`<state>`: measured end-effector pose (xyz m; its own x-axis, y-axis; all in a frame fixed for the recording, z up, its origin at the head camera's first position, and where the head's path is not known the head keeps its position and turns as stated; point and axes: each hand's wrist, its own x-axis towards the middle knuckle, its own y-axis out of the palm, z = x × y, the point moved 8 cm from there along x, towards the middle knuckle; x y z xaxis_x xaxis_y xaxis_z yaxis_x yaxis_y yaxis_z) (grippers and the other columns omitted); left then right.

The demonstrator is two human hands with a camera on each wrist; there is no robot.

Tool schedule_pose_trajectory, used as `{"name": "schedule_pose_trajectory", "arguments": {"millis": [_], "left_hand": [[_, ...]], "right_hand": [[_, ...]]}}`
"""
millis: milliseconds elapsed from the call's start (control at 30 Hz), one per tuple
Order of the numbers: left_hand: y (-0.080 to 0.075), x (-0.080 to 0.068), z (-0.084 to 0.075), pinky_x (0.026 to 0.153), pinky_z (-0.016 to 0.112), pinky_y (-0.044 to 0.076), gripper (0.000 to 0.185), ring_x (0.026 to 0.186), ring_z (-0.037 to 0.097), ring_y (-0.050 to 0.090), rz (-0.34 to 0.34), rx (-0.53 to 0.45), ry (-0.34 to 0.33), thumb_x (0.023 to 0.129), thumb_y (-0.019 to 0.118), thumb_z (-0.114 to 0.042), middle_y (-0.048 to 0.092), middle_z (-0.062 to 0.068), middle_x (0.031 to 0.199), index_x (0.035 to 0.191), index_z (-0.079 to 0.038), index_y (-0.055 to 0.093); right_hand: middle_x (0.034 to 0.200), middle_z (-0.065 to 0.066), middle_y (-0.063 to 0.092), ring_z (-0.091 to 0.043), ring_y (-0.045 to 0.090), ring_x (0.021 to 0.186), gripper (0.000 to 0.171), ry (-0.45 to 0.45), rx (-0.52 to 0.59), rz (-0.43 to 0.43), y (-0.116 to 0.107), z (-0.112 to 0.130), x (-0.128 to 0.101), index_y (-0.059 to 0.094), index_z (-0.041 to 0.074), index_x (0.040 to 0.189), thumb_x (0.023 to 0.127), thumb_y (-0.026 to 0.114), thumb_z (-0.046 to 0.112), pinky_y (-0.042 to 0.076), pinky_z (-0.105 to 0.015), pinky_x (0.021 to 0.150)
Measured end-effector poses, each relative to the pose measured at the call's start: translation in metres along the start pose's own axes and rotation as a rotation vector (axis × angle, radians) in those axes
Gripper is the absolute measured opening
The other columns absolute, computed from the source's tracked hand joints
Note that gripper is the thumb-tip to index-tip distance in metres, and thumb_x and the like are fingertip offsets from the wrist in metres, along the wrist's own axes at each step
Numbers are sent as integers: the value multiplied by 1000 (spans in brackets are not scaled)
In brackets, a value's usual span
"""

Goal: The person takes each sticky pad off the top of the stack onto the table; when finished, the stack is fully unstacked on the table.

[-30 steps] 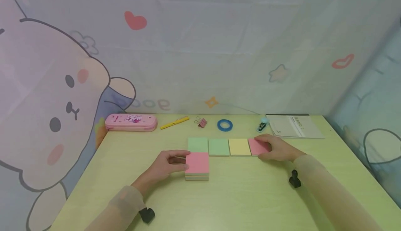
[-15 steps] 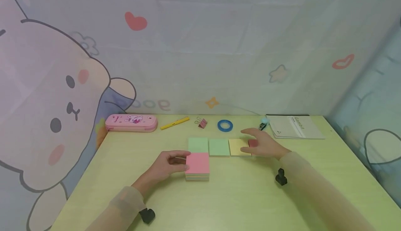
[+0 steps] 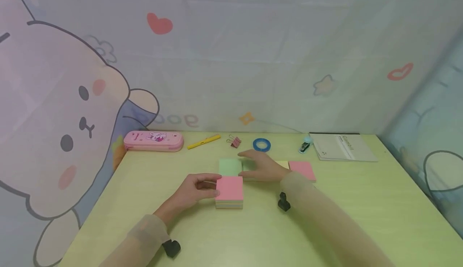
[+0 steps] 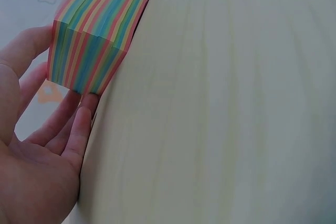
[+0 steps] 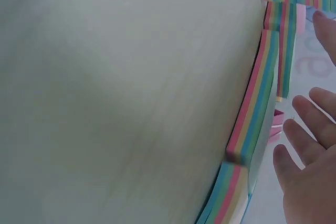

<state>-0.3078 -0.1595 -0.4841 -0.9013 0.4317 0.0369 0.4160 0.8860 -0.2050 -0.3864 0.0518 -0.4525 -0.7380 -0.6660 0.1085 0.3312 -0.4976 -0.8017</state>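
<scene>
A tall stack of square sticky notes (image 3: pixel 229 188) with a pink top stands mid-table; its striped edges show in the left wrist view. My left hand (image 3: pixel 193 189) touches its left side with fingertips and thumb. Behind the stack lies a green sticky note pad (image 3: pixel 230 166). To its right come a second green pad (image 3: pixel 248 165), a yellow pad (image 3: pixel 283 164) and a pink pad (image 3: pixel 303 171), in a row. Thumb and fingers spread, my right hand (image 3: pixel 265 167) is over the second green pad and hides much of it and of the yellow one. It holds nothing.
Along the back lie a pink pencil case (image 3: pixel 153 141), a yellow pen (image 3: pixel 203 141), pink binder clips (image 3: pixel 234 141), a blue tape roll (image 3: pixel 261 144), a small stapler (image 3: pixel 305 144) and a notebook (image 3: pixel 341 147). A printed curtain (image 3: pixel 224 58) hangs behind the table.
My right hand has let go of the pink pad at the row's right end and moved left, past the yellow pad to the second green one. My left hand stays at the stack.
</scene>
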Motion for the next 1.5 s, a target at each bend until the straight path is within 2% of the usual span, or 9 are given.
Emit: {"name": "schedule_pose_trajectory", "arguments": {"millis": [200, 600, 967, 1233, 1367, 1500], "left_hand": [[0, 0, 0, 94, 29, 60, 47, 121, 36, 68, 1, -4, -3, 94, 81, -9, 69, 17, 135, 139, -3, 67], [-1, 1, 1, 94, 28, 59, 48, 121, 34, 68, -4, 2, -7, 94, 81, -11, 69, 16, 135, 139, -5, 68], [-1, 1, 1, 94, 28, 60, 48, 121, 35, 67, -2, -4, -12, 94, 81, -11, 69, 16, 135, 139, -5, 68], [-1, 0, 1, 94, 29, 59, 47, 121, 34, 67, -2, -15, -18, 94, 81, -12, 68, 16, 136, 139, -5, 68], [-1, 0, 2, 94, 29, 59, 48, 121, 33, 67, -3, -22, -22, 94, 81, -12, 68, 16, 137, 139, -5, 68], [-1, -1, 2, 94, 30, 59, 48, 122, 33, 67, 0, -25, -12, 94, 81, -11, 67, 16, 138, 139, -5, 67]], "right_hand": [[154, -11, 55, -30, 48, 145, 74, -32, -48, 33, 13, 0, 14, 52, 4, 152, 93, 81, 38, 39, -47, 122], [153, -13, 56, -30, 50, 143, 76, -4, -67, 70, 21, 2, 23, 51, 0, 152, 89, 85, 29, 39, -44, 121], [155, -8, 54, -27, 49, 144, 80, -1, -71, 45, 17, -3, 22, 50, 6, 154, 90, 85, 38, 42, -43, 120], [158, -7, 51, -29, 46, 147, 82, 75, -15, 0, -17, -18, -1, 51, 12, 155, 87, 86, 42, 41, -51, 119], [159, -7, 49, -33, 47, 145, 83, 101, 4, -25, -37, -35, -24, 50, 12, 155, 87, 86, 43, 42, -53, 118], [158, -10, 48, -36, 46, 146, 79, 141, 72, -51, -56, -54, -55, 49, 9, 155, 89, 85, 31, 42, -55, 118]]}}
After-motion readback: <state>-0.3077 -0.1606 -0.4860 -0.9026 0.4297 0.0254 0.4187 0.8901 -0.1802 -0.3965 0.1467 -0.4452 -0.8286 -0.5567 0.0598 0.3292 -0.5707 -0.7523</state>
